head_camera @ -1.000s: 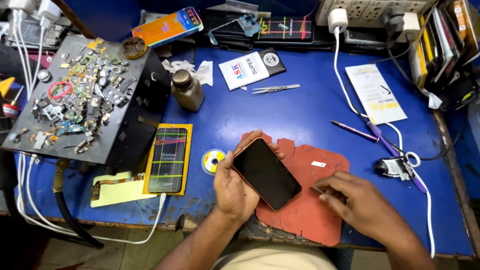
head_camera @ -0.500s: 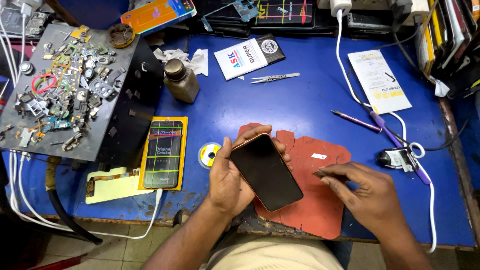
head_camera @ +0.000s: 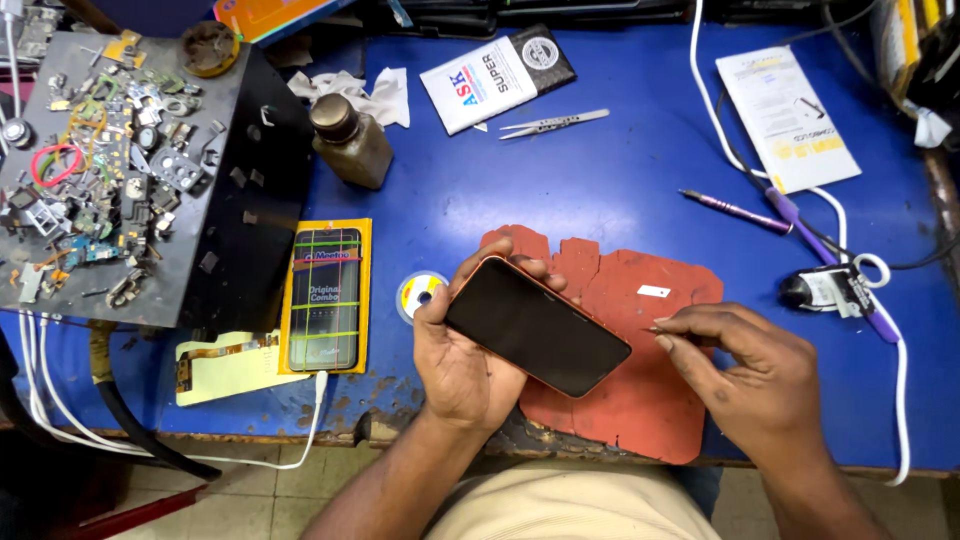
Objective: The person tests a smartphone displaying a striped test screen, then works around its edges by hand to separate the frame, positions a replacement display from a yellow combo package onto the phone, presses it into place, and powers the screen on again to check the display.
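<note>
We see the left hand (head_camera: 462, 352) grasping a dark-screened phone (head_camera: 537, 325) with an orange rim, fingers curled over its upper edge and thumb along the near side. The phone is held face up, tilted, above the near left part of a red mat (head_camera: 640, 400) that lies on the blue bench (head_camera: 560, 190).

The right hand (head_camera: 745, 375) is pinched shut on a small thin tool (head_camera: 653, 329) — only its tip shows, just beside the phone's right end; we cannot tell whether they touch. A small white piece (head_camera: 654, 291) rests on the mat above that tip.

Left of the phone, near the left hand's knuckles, we note a small round spool (head_camera: 420, 293), and beyond it a packaged phone screen in a yellow card (head_camera: 327, 297) lying over a pale leaflet (head_camera: 222, 362). A brown bottle (head_camera: 350, 142) stands further back beside a black tray (head_camera: 130, 180) heaped with small parts and scrap.

At the back of the bench — metal tweezers (head_camera: 553, 123), a black-and-white packet (head_camera: 497, 76), a white leaflet (head_camera: 790, 118). A purple pen-like tool (head_camera: 735, 211) and a white cable (head_camera: 720, 130) lie to the right, well apart from both hands.
</note>
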{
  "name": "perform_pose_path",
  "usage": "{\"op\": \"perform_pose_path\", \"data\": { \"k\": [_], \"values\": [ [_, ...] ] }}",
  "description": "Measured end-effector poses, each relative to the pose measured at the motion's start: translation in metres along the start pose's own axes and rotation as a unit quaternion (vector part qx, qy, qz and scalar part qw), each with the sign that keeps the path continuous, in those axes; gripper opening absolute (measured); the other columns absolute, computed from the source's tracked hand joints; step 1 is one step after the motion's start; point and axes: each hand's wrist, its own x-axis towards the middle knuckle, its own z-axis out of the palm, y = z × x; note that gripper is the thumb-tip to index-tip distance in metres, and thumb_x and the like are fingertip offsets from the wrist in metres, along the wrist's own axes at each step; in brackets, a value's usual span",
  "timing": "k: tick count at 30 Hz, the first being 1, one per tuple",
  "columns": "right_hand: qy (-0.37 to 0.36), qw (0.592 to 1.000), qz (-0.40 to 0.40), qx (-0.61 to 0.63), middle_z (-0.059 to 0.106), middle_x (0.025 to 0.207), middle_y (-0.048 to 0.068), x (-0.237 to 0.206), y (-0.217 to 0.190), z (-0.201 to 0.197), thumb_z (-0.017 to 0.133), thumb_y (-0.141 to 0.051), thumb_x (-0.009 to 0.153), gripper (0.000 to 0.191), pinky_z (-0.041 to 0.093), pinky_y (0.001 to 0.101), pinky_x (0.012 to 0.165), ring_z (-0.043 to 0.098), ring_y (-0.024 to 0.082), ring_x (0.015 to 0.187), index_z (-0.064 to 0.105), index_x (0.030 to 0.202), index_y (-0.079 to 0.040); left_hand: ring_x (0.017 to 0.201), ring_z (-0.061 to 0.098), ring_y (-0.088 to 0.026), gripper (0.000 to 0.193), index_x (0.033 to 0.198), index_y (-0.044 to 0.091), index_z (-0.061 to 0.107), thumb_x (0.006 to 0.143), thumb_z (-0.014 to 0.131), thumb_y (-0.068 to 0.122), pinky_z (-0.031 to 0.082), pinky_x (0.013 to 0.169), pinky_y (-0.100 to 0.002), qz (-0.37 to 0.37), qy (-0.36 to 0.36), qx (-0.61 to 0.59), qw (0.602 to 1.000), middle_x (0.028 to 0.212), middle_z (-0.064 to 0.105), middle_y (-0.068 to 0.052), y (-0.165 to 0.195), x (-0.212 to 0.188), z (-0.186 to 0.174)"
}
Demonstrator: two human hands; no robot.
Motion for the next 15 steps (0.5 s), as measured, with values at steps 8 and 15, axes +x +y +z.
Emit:
{"op": "perform_pose_path", "data": {
  "k": [8, 15],
  "values": [
    [-0.002, 0.999, 0.05, 0.005, 0.076, 0.091, 0.004, -0.003, 0.008, 0.005, 0.078, -0.002, 0.086, 0.015, 0.056, 0.0234, 0.072, 0.072, 0.009, 0.081, 0.077, 0.1, -0.003, 0.127, 0.058, -0.044, 0.059, 0.141, -0.001, 0.056, 0.103, 0.048, 0.044, 0.044, 0.115, -0.059, 0.001, 0.037, -0.023, 0.999, 0.13, 0.065, -0.022, -0.001, -0.004, -0.012],
    [-0.006, 0.985, 0.113, 0.13, 0.077, 0.1, 0.005, -0.01, 0.015, 0.01, 0.072, 0.001, 0.089, 0.019, 0.06, 0.0215, 0.08, 0.074, 0.009, 0.09, 0.067, 0.107, 0.0, 0.126, 0.059, -0.042, 0.06, 0.139, -0.002, 0.057, 0.102, 0.051, 0.044, 0.042, 0.119, -0.058, 0.011, 0.041, -0.019, 0.999, 0.127, 0.065, -0.023, -0.003, -0.005, -0.016]
  ]
}}
